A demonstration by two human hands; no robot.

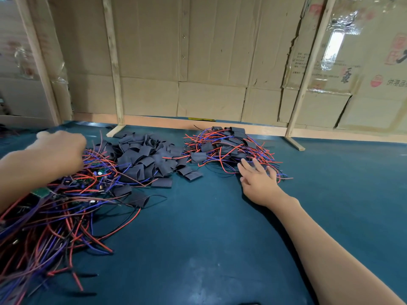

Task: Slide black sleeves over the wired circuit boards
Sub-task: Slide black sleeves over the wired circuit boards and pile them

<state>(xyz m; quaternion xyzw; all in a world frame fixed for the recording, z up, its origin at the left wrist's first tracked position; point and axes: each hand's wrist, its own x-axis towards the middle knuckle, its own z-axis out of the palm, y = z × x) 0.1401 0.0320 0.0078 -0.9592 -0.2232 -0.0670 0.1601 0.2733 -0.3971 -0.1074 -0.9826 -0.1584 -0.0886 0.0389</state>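
Now, step: judged from the layout, the person is between units, one hand at the finished heap, the other reaching for fresh stock.

Left hand (pixel 60 150): at 9 o'clock, over the far edge of the bare boards, blurred. Its fingers look curled, but whether the grip holds a board or wire I cannot tell.

Right hand (pixel 258 179): at 3 o'clock of centre, fingers straight and spread, grip apart, resting on the near edge of the done pile. It seems to be setting a unit down or pressing the heap together.

Boards (pixel 66 194): a tangle of green circuit boards with red, blue and black wires, running from 9 o'clock down to 7 o'clock. They lie on the left hand's side, likely so that hand can draw from them.

Sleeves (pixel 143 159): a loose heap of flat black sleeves at 11 o'clock of centre, just beside the boards and touching their wires. The spot between both hands suits either one picking.

Done pile (pixel 229 148): at 1 o'clock, sleeved boards with wires sticking out, kept apart from the sleeves so finished and raw work do not mix.

Bench (pixel 198 249): blue-green mat, with open space at 6 o'clock, probably kept for the sliding work.

Backdrop: cardboard wall (pixel 209 62) on wooden posts at 12 o'clock.

Progress: many boards look unsleeved.
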